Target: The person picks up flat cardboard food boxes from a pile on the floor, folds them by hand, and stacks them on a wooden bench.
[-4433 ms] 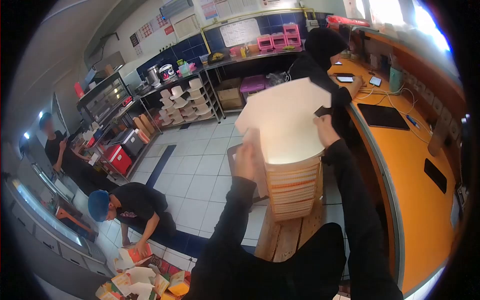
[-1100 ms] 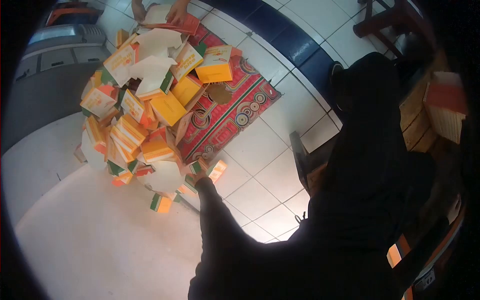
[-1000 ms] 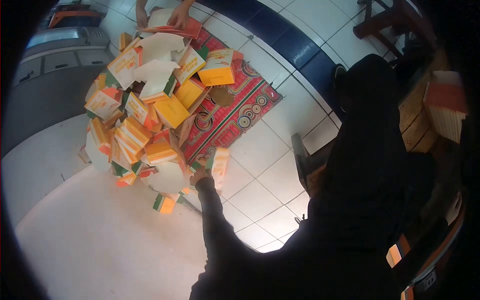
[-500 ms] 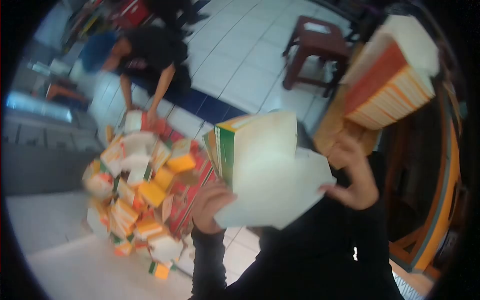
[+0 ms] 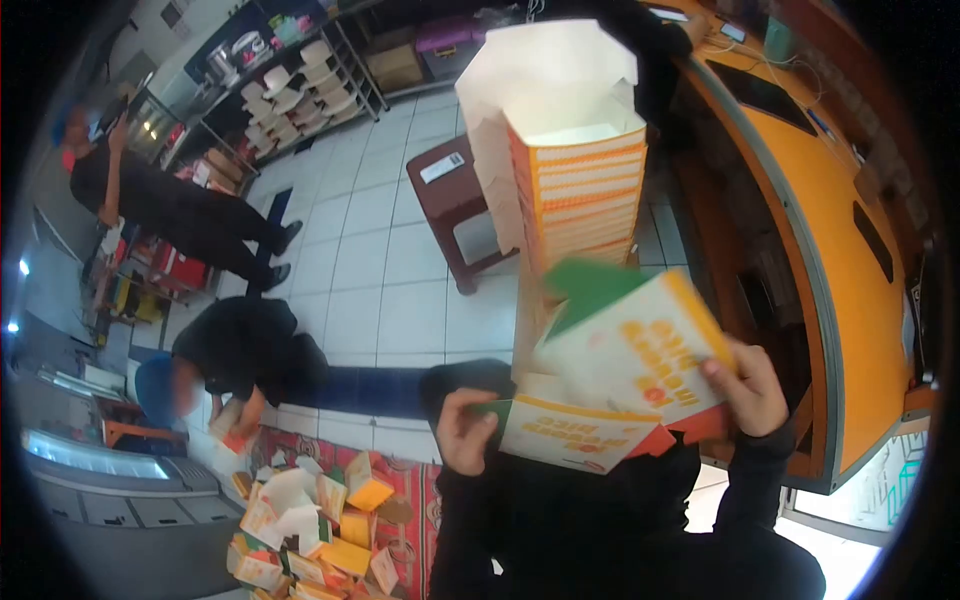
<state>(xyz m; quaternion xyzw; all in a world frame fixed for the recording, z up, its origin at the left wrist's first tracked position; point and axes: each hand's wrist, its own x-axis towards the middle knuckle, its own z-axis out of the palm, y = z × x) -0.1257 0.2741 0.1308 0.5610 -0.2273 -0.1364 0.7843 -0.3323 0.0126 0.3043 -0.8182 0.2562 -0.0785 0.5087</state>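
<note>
My left hand [image 5: 468, 432] pinches the left end of a printed white carton [image 5: 575, 432] with a yellow edge and green and orange parts. My right hand [image 5: 748, 388] grips the right side of a second printed carton [image 5: 640, 350], tilted above the first and blurred at its green flap. Both cartons are in front of my body and overlap near the middle. Just beyond them rises a tall stack of nested cartons [image 5: 585, 190], white inside, with orange and yellow edges.
Many cartons [image 5: 345, 555] lie heaped on a red patterned mat [image 5: 425, 500] at lower left. A crouching person [image 5: 240, 350] handles a carton beside them; another person [image 5: 170, 200] stands farther back. A maroon stool [image 5: 440, 190] is behind the stack, an orange desk [image 5: 850, 250] at right.
The view has swung toward the room and desk. The white inside of the carton was facing me; now printed faces show. My right hand, earlier near the carton's edge, now grips a carton.
</note>
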